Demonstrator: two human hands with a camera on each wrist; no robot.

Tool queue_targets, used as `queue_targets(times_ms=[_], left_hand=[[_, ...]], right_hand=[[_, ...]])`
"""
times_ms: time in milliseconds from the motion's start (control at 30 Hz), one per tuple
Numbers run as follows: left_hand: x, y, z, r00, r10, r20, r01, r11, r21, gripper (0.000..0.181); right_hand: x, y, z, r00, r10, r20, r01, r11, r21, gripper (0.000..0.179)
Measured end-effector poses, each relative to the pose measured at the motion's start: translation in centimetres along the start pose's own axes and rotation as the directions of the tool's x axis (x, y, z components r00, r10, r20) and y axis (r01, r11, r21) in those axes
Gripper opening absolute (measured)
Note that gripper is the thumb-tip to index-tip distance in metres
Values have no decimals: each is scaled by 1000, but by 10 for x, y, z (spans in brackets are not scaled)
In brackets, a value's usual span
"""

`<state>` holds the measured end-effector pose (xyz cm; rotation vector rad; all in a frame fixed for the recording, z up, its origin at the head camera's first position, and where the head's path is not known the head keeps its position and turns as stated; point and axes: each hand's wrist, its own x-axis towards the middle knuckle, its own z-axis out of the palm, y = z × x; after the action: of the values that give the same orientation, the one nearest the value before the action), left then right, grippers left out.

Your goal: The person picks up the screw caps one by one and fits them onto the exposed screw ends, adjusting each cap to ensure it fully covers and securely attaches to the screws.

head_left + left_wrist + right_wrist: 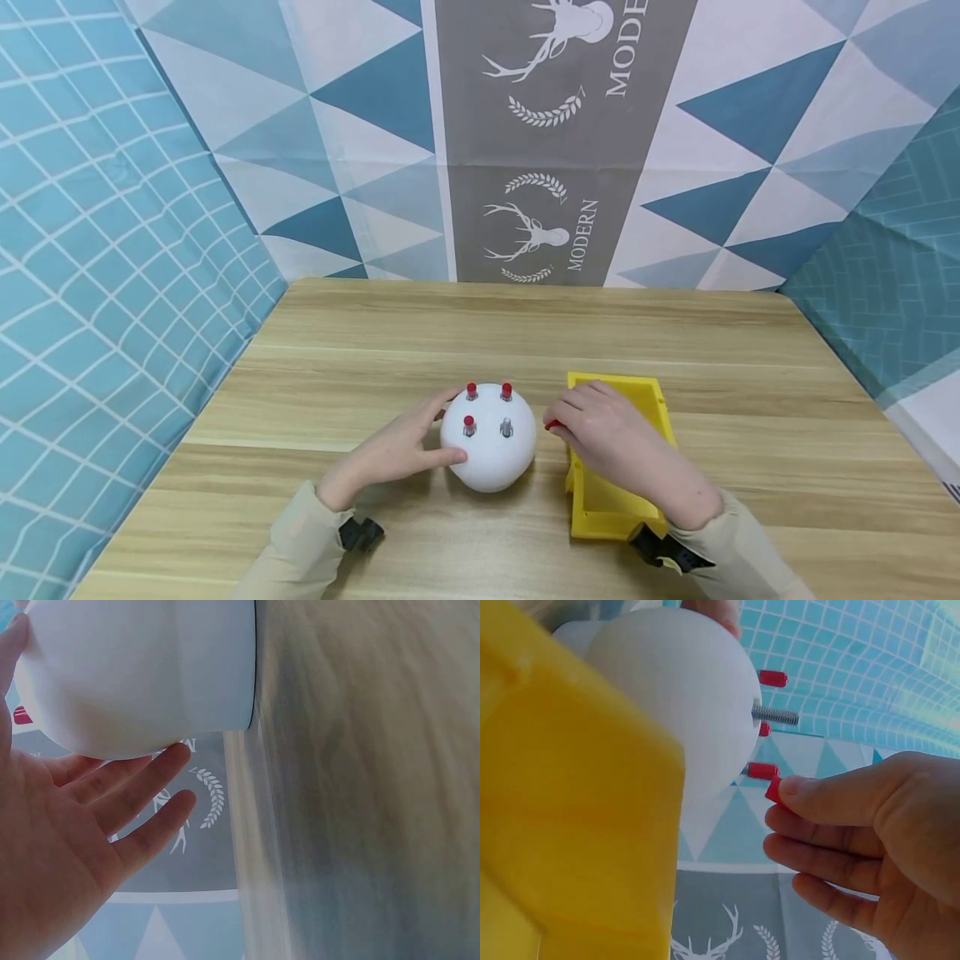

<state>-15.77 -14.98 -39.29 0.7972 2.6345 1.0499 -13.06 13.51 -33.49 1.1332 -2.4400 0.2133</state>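
A white rounded dome (487, 467) has upright threaded studs on top. Red caps cover three of them, such as the front-left cap (468, 422); the front-right stud (507, 428) is bare metal. My left hand (397, 446) holds the dome's left side, thumb in front and fingers behind. In the left wrist view, fingers (139, 795) lie along the dome's side. To the right of the dome, my right hand (603, 425) pinches a small red cap (773, 790) between thumb and index finger, apart from the bare stud. Its other fingers are loosely bent.
A yellow bin (611, 525) stands right of the dome, partly under my right hand and forearm. Everything sits on a wood-grain table (360, 333). Patterned cloth hangs behind the table and along both sides.
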Motion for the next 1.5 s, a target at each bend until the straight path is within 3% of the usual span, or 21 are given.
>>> queue_targets(times_ms=[200, 533, 1133, 1500], left_hand=[[1, -1, 1, 1000, 1, -3, -1, 1000, 3, 82], [1, 0, 1, 1000, 9, 5, -9, 1000, -1, 82], [0, 0, 0, 1000, 10, 4, -10, 1000, -13, 82], [0, -2, 1, 1000, 11, 3, -11, 1000, -1, 81]], right_hand=[[8, -7, 6, 993, -55, -101, 60, 997, 54, 16], [17, -14, 11, 973, -74, -217, 102, 987, 120, 22], [26, -19, 16, 971, -72, -227, 101, 988, 116, 17], [27, -20, 18, 973, -76, -218, 101, 989, 110, 22]])
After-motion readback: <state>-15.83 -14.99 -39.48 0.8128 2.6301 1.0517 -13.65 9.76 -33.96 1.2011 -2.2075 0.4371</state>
